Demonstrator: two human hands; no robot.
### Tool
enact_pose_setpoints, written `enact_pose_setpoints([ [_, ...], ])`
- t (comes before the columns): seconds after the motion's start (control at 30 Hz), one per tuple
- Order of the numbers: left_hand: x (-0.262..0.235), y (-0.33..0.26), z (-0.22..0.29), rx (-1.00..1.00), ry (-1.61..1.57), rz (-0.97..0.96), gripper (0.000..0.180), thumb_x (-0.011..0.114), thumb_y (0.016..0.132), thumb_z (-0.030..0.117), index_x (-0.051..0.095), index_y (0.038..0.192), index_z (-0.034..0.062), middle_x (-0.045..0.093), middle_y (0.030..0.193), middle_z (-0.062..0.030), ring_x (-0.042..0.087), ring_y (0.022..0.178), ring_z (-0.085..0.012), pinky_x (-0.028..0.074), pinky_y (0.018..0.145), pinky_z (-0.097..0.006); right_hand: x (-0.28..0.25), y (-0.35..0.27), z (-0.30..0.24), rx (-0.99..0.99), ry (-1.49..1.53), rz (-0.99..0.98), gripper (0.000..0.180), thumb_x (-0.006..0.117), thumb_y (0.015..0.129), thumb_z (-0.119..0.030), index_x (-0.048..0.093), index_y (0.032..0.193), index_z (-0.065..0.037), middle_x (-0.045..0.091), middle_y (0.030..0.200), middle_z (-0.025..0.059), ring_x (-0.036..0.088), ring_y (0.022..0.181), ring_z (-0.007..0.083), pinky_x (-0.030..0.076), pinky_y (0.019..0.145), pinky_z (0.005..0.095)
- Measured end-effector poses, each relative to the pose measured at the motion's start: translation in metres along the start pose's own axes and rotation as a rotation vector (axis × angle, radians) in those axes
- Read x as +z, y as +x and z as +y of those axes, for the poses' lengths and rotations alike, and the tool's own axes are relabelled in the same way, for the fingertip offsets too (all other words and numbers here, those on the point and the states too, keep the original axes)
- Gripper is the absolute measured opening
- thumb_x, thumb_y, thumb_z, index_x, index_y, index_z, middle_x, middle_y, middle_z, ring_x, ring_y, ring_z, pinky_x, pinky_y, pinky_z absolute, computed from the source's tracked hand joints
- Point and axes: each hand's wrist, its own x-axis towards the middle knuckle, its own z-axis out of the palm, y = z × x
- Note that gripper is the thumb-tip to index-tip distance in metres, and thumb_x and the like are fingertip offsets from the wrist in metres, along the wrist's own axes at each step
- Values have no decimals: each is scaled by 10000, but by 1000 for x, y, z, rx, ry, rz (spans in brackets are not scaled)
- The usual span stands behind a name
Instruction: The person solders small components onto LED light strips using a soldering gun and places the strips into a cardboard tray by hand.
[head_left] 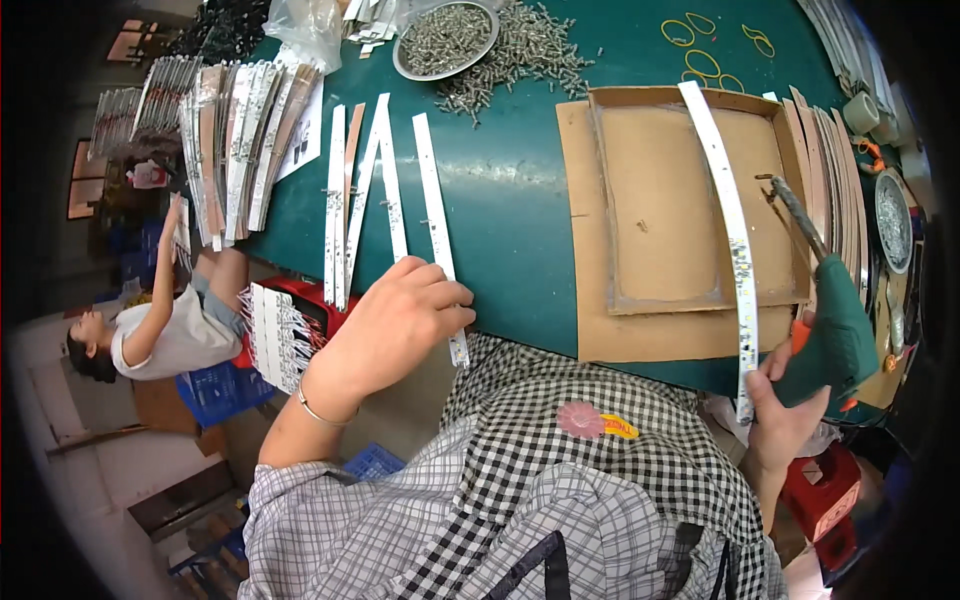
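My left hand (405, 315) is closed over a white LED strip (431, 188) at the table's near edge. The strip's near end sticks out below my fingers. To its left lie several more LED strips (392, 205), some crossing each other. In my right hand (785, 410) is a green soldering gun (838, 320) with an orange trigger, its bent tip over a shallow cardboard tray (655, 300). Another LED strip (722, 175) lies lengthwise across the tray; its near end reaches my right thumb. Whether the thumb presses on that strip, I cannot tell.
A metal bowl (489, 58) of small metal parts stands at the back, with a loose heap (530, 50) beside it. Rubber bands (703, 63) lie at the far right. Bundled strips (235, 140) stand at the left, where another person (180, 325) sits. A second bowl (892, 222) is at right.
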Motion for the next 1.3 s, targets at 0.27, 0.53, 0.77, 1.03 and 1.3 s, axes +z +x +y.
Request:
enact_pose_setpoints([
  [0.27, -6, 32, 7, 12, -135, 213, 256, 679, 652, -33, 685, 893, 51, 678, 945, -46, 591, 802, -226, 439, 745, -347, 21, -6, 22, 104, -133, 45, 628, 688, 732, 129, 447, 1300, 12, 502, 877, 9, 504, 796, 98, 442, 761, 241],
  [0.53, 14, 129, 37, 27, -181, 474, 182, 735, 694, 57, 688, 868, 90, 658, 806, -22, 565, 777, -220, 398, 744, -353, 28, -6, 23, 29, -52, -81, 382, 738, 744, 48, 553, 1073, -14, 539, 816, -18, 535, 725, 83, 471, 682, 246],
  [0.77, 14, 162, 36, -75, -2, 257, 146, 734, 696, 106, 703, 839, 108, 640, 778, -9, 548, 848, -219, 327, 828, -397, 23, 0, 23, 61, -24, -97, 306, 740, 757, 40, 559, 997, -16, 562, 763, -14, 543, 671, 77, 472, 641, 237],
  [1.03, 22, 168, 42, -25, -42, 391, 93, 728, 698, 61, 678, 768, 96, 607, 686, -24, 562, 759, -216, 345, 813, -373, 11, 2, 33, -173, -71, -45, 510, 718, 776, 41, 501, 1236, -2, 555, 905, 11, 551, 786, 97, 470, 741, 249],
  [1.3, 32, 175, 54, -103, -488, 513, 126, 754, 693, 3, 713, 788, 74, 665, 719, -38, 587, 648, -153, 390, 749, -296, 6, 6, 23, -67, 118, 53, 291, 768, 775, -9, 579, 995, -42, 580, 868, 0, 548, 754, 99, 475, 686, 247],
])
